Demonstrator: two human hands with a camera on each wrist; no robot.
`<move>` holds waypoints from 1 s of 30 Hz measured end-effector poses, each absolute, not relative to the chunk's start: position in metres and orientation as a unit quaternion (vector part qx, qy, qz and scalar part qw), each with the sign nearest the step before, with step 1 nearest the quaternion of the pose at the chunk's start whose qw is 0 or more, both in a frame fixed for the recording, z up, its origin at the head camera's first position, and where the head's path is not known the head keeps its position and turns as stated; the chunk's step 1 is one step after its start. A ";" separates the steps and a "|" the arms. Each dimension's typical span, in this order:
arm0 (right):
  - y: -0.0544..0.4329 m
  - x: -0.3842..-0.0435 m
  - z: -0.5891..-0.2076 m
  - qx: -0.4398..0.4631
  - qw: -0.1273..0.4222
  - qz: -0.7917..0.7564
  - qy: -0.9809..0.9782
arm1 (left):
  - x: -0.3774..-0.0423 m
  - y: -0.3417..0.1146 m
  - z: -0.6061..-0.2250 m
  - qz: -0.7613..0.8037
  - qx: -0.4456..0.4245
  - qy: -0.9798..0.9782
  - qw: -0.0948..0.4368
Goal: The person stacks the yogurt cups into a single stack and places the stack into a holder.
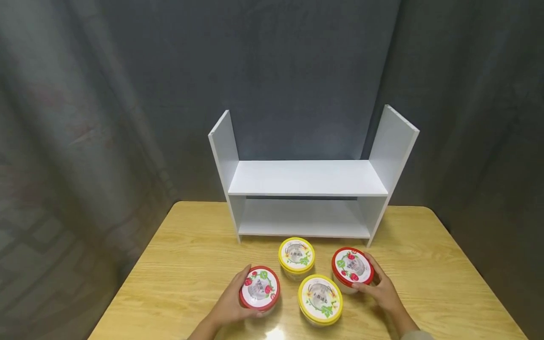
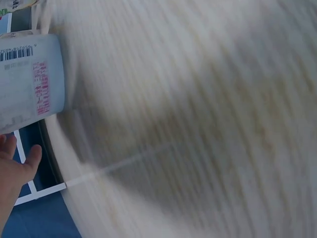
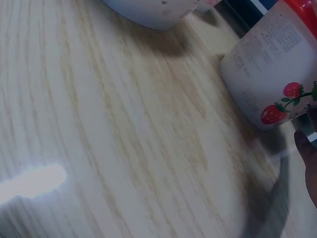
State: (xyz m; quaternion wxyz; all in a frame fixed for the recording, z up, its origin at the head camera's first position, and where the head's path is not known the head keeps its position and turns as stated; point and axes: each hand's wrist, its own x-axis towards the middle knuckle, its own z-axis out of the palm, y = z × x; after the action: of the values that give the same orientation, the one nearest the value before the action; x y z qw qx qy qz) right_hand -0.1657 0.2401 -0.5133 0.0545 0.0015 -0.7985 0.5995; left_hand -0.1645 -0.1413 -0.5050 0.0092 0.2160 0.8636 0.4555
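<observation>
At the left of the group, my left hand point(image 1: 233, 300) curves round a red-lidded tub point(image 1: 259, 288) with strawberries printed on its white lid. My right hand point(image 1: 384, 290) holds a matching red-lidded tub, its thumb at the near rim and a finger at the far side; strawberries also mark that tub's pale wall point(image 3: 277, 69). Between the two stand a near yellow-lidded tub point(image 1: 320, 300) and a far yellow-lidded tub point(image 1: 296, 255). The left wrist view shows a barcode on a tub wall point(image 2: 34, 79), with fingers beside its lower edge.
A white two-tier shelf point(image 1: 306, 178) with tall side panels stands at the back of the wooden table point(image 1: 191, 255), just behind the tubs. Grey curtains point(image 1: 297, 71) hang behind and on both sides.
</observation>
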 end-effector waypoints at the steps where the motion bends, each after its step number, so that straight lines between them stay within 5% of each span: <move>1: 0.239 -0.165 -0.514 0.001 0.060 0.606 -0.793 | -0.163 -0.141 -0.505 0.464 0.211 0.861 0.006; 30: 0.235 -0.164 -0.520 -0.004 0.080 0.659 -0.748 | -0.165 -0.138 -0.480 0.579 0.153 0.801 0.008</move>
State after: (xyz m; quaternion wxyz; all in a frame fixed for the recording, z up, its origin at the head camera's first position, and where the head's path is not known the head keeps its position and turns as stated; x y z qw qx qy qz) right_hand -0.1638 0.2346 -0.5203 0.0802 -0.0038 -0.7476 0.6593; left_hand -0.1650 -0.1381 -0.4801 0.0080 0.1528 0.8008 0.5790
